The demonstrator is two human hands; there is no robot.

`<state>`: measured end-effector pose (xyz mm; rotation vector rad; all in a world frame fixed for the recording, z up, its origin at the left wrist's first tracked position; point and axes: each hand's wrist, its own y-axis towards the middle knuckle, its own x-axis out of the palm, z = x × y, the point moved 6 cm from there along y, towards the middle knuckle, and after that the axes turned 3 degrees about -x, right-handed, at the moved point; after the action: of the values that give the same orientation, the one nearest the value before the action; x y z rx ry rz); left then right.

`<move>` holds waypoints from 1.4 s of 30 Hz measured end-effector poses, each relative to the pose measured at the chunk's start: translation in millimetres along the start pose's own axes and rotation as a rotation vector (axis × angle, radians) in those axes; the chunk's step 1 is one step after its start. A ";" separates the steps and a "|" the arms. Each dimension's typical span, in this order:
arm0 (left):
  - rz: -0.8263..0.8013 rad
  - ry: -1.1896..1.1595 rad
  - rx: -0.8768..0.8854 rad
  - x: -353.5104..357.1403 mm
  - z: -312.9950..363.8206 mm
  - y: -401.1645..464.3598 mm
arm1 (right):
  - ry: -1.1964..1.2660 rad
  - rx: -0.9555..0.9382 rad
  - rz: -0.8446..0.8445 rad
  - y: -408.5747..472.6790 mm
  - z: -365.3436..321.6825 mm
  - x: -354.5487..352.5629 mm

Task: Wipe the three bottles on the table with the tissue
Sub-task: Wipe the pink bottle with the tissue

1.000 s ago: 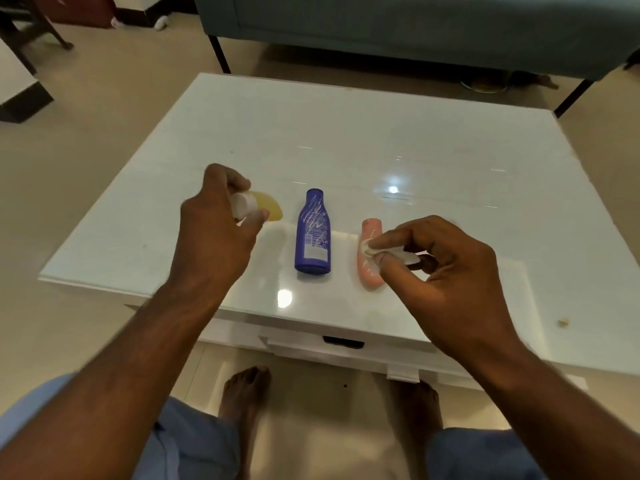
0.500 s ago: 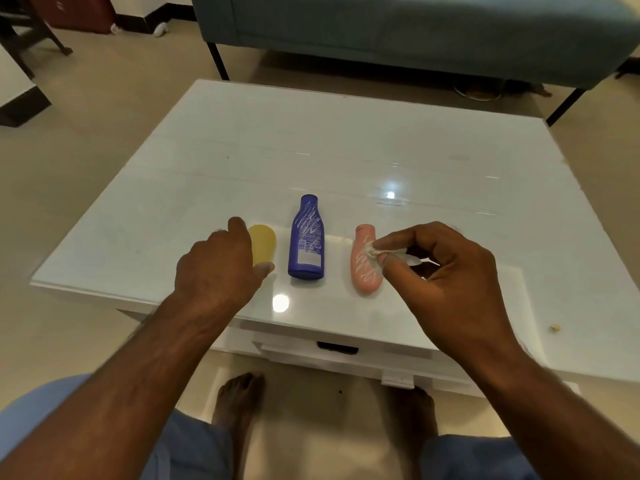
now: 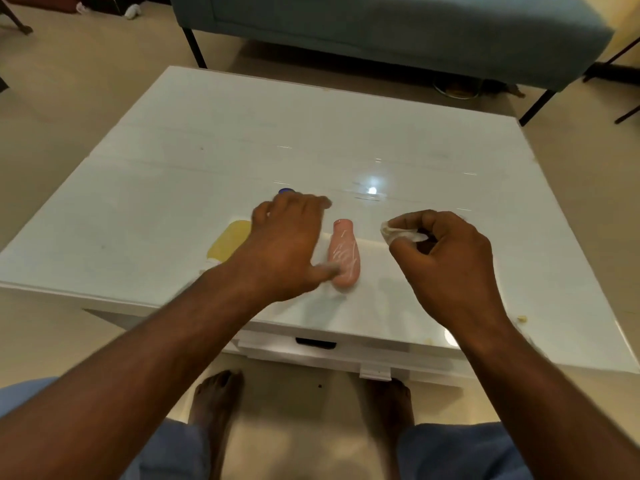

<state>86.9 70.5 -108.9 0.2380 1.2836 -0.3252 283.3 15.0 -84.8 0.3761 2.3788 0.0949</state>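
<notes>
Since a moment ago the left hand (image 3: pixel 289 244) has left the yellow bottle (image 3: pixel 230 240) and crossed to the blue bottle (image 3: pixel 285 191), which it now covers almost wholly, only the cap end peeking out past the knuckles. Whether those fingers are closed around the blue bottle or merely laid over it cannot be told, since the hand is blurred and hides the contact. Its thumb stretches toward the pink bottle (image 3: pixel 344 256), reaching its lower end. All three bottles lie flat in a row near the front edge of the white table (image 3: pixel 450 161), yellow on the left, pink on the right. Right of the pink bottle, the right hand (image 3: pixel 446 258) hovers over the table, pinching the crumpled tissue (image 3: pixel 398 233) between thumb and fingertips.
</notes>
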 end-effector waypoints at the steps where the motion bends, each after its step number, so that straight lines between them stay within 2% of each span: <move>1: -0.109 0.060 0.043 12.6 8.1 9.1 | -0.002 0.001 0.003 0.8 0.7 -0.7; 4: -0.354 0.178 0.097 46.2 16.1 27.5 | 0.000 0.006 0.009 1.2 3.2 -2.6; 7: -0.431 0.100 0.076 54.8 15.2 36.2 | 0.028 0.017 0.018 2.2 4.5 -4.4; 13: -0.240 0.081 0.130 21.1 28.5 17.8 | 0.171 0.103 -0.036 0.5 7.7 -0.9; 18: -0.101 -0.264 0.033 -16.7 33.8 -45.5 | 0.291 0.176 -0.062 -2.6 9.5 1.1; 21: -0.087 -0.376 0.053 -13.8 27.4 -72.0 | 0.333 0.179 -0.109 -9.4 6.2 6.0; 24: -0.067 -0.403 0.066 -9.0 20.0 -71.2 | 0.258 0.138 -0.166 -15.9 0.8 12.3; 27: -0.047 -0.437 0.053 -9.4 12.9 -62.9 | 0.205 0.175 -0.218 -19.8 1.7 18.0; 31: -0.016 -0.509 0.054 -6.6 4.2 -55.3 | 0.309 0.340 -0.445 -24.8 6.1 34.3; 34: -0.003 -0.526 0.079 -4.0 5.5 -53.9 | 0.360 0.369 -0.599 -29.2 4.0 42.2; 39: 0.020 -0.646 0.091 -7.5 3.5 -53.9 | 0.626 0.471 -0.583 -28.7 -4.2 42.0; 42: 0.012 -0.755 0.038 -7.6 -0.4 -51.8 | 0.659 0.493 -0.563 -30.4 -5.7 44.0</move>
<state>65.6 23.3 -101.3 0.1322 0.5318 -0.3816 241.2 -0.8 -114.3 -0.1511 3.0520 -0.7425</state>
